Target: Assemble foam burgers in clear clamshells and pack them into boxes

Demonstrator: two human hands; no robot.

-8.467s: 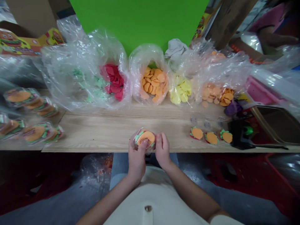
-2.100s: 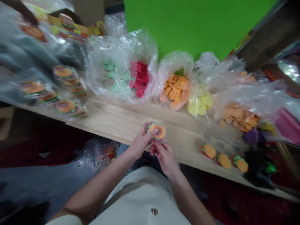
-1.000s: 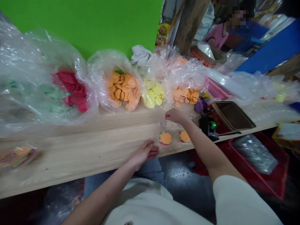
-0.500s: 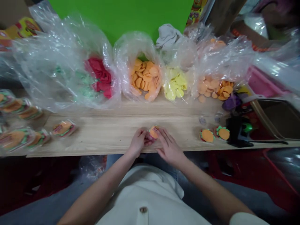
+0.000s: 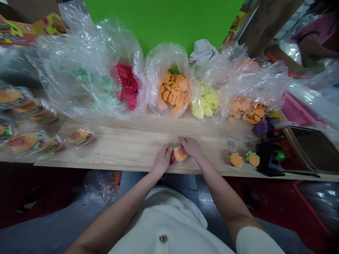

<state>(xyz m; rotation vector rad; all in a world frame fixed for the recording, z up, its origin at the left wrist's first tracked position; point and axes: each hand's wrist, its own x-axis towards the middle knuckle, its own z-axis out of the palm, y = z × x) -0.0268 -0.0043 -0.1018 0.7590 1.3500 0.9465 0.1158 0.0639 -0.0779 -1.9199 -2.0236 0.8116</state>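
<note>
I have both hands near the front edge of the counter (image 5: 119, 148). The left hand (image 5: 161, 160) is closed on the left side of the printed burger (image 5: 180, 154). The right hand (image 5: 189, 146) is narrow, fingertips at the burger's far right side; I cannot tell whether they grip. Plastic bags (image 5: 169, 51) line the rear.

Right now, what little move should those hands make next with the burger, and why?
Perhaps a gentle squeeze from both sides to even up the toy burger: the left hand is at its left edge and the right hand at its upper right. I can't tell whether it's fully wrapped, so setting it aside might be premature.
</note>
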